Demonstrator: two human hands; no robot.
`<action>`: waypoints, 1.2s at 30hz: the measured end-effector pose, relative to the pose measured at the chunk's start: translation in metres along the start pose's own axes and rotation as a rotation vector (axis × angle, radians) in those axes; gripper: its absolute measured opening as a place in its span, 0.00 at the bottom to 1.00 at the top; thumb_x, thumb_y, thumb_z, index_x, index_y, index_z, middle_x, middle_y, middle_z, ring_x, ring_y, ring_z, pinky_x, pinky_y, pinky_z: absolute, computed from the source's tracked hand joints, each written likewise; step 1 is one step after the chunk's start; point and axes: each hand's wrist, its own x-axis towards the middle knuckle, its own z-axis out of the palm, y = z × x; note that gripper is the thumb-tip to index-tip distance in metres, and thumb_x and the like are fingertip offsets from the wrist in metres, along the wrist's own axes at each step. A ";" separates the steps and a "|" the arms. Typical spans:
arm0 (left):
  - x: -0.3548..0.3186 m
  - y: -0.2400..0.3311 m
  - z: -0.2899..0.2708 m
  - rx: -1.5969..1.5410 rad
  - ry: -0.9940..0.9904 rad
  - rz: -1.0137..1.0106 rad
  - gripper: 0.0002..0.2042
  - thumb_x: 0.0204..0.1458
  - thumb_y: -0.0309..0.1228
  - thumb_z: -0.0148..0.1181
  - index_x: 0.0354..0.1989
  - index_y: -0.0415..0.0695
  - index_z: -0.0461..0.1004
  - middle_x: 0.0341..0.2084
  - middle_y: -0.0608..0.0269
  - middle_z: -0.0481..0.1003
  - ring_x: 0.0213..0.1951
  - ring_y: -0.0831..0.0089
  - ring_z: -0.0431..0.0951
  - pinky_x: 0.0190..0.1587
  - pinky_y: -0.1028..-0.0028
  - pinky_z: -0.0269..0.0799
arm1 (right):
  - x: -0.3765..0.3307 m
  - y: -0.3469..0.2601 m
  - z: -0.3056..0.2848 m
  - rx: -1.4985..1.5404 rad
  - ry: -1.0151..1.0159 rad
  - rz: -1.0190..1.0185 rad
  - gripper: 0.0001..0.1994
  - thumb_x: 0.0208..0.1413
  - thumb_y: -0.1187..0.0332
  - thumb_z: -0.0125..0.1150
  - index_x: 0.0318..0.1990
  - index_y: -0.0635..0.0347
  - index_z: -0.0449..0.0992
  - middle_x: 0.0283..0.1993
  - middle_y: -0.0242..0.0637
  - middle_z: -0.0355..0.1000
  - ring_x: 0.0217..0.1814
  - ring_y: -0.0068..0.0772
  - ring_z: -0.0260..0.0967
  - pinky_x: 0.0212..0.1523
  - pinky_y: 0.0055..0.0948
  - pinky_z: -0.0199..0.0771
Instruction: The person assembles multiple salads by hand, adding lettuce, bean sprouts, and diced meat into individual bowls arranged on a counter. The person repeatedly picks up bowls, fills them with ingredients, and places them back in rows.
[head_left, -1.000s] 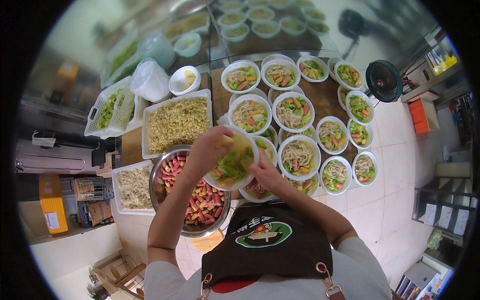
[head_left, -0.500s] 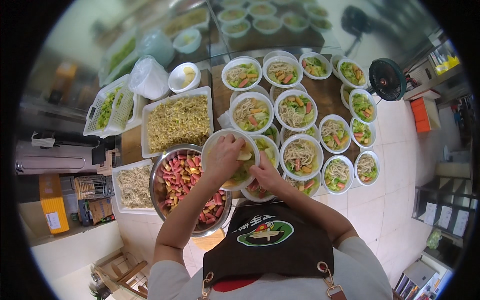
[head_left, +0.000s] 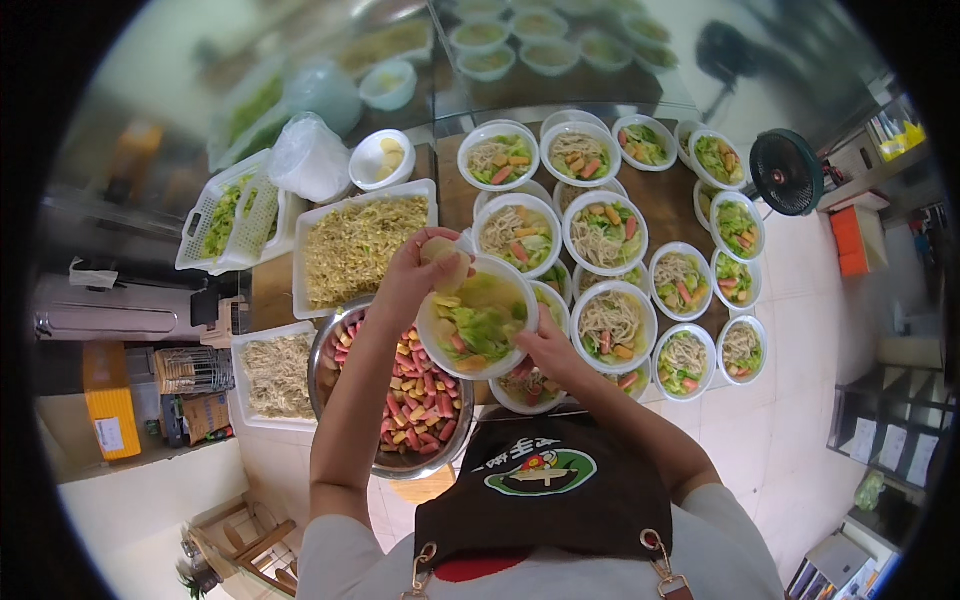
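My right hand [head_left: 547, 347] grips the right rim of a white bowl [head_left: 432, 345], its thumb over the edge. Inside lie green lettuce [head_left: 487, 328], some pale pieces and a few orange-yellow chunks. At the bowl's upper left, my left hand [head_left: 412, 272] is closed on a pale yellow slice [head_left: 447, 270], perhaps potato; whether it is one or several I cannot tell. Similar pale slices [head_left: 392, 158] sit in a small white bowl [head_left: 368, 180] at the back. Below my left forearm stands a steel basin [head_left: 462, 437] of cut pink and yellow sausage-like pieces [head_left: 425, 400].
Several filled white bowls [head_left: 605, 235], some stacked, cover the table's right side. On the left are a tray of bean sprouts [head_left: 365, 245], a tray of noodle-like strands [head_left: 277, 375] and a basket of greens [head_left: 225, 215]. A black fan [head_left: 786, 172] stands at the right edge.
My left hand has come up out of the bowl to its upper left rim, bringing the pale slice with it. The bowl has shifted slightly right, still in my right hand.
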 end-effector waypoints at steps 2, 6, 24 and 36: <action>0.025 -0.006 -0.021 -0.118 0.067 0.013 0.11 0.51 0.22 0.54 0.44 0.38 0.66 0.35 0.55 0.75 0.37 0.68 0.77 0.40 0.73 0.75 | -0.002 0.000 -0.005 -0.002 0.027 0.094 0.22 0.54 0.71 0.47 0.55 0.61 0.51 0.39 0.40 0.65 0.25 0.26 0.70 0.16 0.21 0.73; 0.127 -0.013 -0.121 -0.208 0.239 0.169 0.14 0.50 0.27 0.57 0.44 0.36 0.65 0.38 0.52 0.73 0.37 0.64 0.77 0.40 0.73 0.76 | -0.009 -0.003 -0.012 0.030 0.078 0.122 0.24 0.53 0.73 0.47 0.58 0.60 0.50 0.41 0.39 0.66 0.27 0.26 0.71 0.16 0.19 0.73; -0.086 -0.168 -0.423 0.916 1.001 0.006 0.09 0.48 0.30 0.57 0.37 0.42 0.74 0.28 0.59 0.77 0.31 0.66 0.77 0.33 0.69 0.73 | 0.015 0.008 0.012 0.171 0.121 0.178 0.18 0.54 0.71 0.46 0.52 0.61 0.59 0.41 0.41 0.67 0.31 0.32 0.70 0.20 0.28 0.71; -0.128 -0.287 -0.426 1.263 0.834 -0.359 0.16 0.42 0.26 0.59 0.43 0.50 0.72 0.39 0.54 0.68 0.40 0.53 0.73 0.40 0.61 0.72 | 0.047 0.030 0.078 0.048 0.067 0.226 0.17 0.53 0.71 0.48 0.51 0.61 0.61 0.40 0.38 0.68 0.33 0.31 0.70 0.22 0.31 0.72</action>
